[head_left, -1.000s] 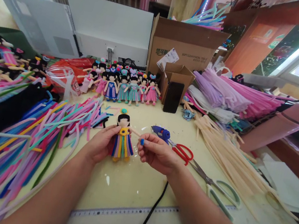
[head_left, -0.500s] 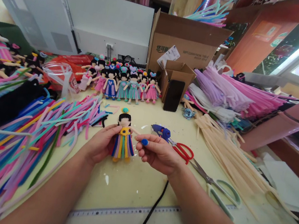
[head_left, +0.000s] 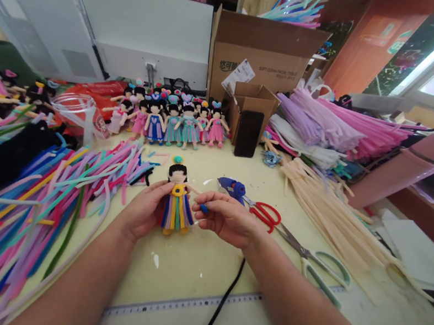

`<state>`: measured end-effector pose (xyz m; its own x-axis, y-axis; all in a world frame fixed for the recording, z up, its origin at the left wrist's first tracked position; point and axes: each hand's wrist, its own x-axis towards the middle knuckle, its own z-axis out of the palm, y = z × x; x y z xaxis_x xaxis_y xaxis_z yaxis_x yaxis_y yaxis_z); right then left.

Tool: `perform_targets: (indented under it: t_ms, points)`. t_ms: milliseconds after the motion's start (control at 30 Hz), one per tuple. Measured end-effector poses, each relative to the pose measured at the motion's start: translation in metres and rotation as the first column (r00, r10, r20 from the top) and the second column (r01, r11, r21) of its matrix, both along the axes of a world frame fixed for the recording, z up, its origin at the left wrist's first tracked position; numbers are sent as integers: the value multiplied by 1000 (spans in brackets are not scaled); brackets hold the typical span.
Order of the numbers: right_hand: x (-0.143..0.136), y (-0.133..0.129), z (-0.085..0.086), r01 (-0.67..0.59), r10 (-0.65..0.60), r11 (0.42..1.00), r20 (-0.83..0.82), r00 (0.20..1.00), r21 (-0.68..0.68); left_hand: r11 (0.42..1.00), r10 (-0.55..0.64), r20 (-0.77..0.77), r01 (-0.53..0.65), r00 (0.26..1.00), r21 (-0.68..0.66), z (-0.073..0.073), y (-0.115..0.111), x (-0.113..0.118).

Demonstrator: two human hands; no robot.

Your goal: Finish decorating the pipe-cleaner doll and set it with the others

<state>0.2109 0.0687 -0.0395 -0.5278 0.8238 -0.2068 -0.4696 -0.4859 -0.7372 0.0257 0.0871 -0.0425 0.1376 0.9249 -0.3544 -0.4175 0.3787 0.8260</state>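
Observation:
A doll [head_left: 178, 206] with black hair, a yellow flower at its chest and a striped skirt of blue, yellow, green and purple is upright over the table. My left hand [head_left: 148, 207] grips it from its left side at the body. Just to the right of the doll, my right hand [head_left: 226, 219] pinches a small blue piece [head_left: 204, 208] between thumb and fingers, close to the doll's arm. Above the doll's head is a small teal and yellow piece [head_left: 177, 160].
Behind my right hand lie a blue glue gun [head_left: 232, 188], red-handled scissors [head_left: 266, 215] and larger scissors [head_left: 310, 255]. Fuzzy stems [head_left: 47, 194] cover the left side, beige ones [head_left: 328, 221] the right. Finished dolls [head_left: 176, 121], a phone [head_left: 248, 134] and boxes [head_left: 261, 53] stand behind. A ruler [head_left: 184, 303] lies in front.
The blue piece in my right hand has turned, showing less of its round face. The whole view has shifted slightly; my left hand still holds the doll.

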Motion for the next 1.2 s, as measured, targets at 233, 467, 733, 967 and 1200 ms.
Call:
perform_targets:
  t_ms: [233, 467, 733, 967, 1200]
  points:
    - [-1, 0, -1, 69, -73, 997, 117, 990, 32, 1000, 13, -22, -13, 1000, 0, -1, 0, 1]
    - [-5, -8, 10, 103, -128, 986, 201, 971, 130, 1000, 25, -48, -25, 999, 2, 2, 0, 3]
    - [-4, -6, 5, 79, -125, 977, 233, 964, 197, 998, 45, -49, -46, 998, -31, 2, 0, 5]
    - [-5, -5, 1, 111, -157, 963, 181, 971, 245, 999, 33, -63, -35, 997, -21, 2, 0, 5]
    - [-3, -3, 3, 169, -197, 972, 177, 964, 165, 1000, 4, -67, -4, 998, -3, 1, -2, 7]
